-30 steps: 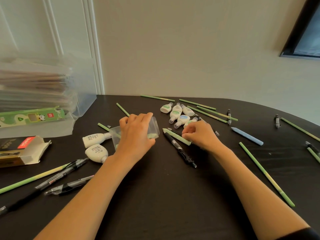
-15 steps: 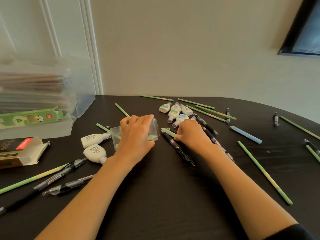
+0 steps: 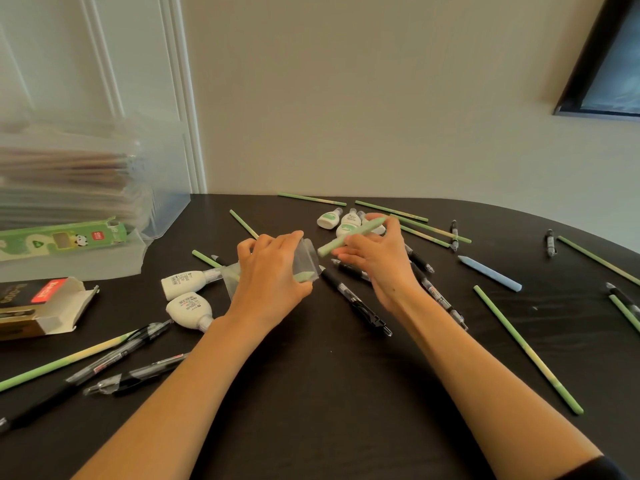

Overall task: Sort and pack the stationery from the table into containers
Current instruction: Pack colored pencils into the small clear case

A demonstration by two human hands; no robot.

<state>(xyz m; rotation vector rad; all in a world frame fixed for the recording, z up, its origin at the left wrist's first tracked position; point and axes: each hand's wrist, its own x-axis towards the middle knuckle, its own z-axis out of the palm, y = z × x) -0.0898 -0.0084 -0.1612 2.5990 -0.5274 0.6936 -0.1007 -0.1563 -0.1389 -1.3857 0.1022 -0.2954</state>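
the left hand gripped the clear case; just right of it, the right hand pinched a green stick, best slid in end-first.

The left hand grips a tilted clear box; the right hand pinches a green crayon just beside its mouth; pens, pencils and bottles lie scattered on the dark table.

Right hand lifted the green crayon (off the table).
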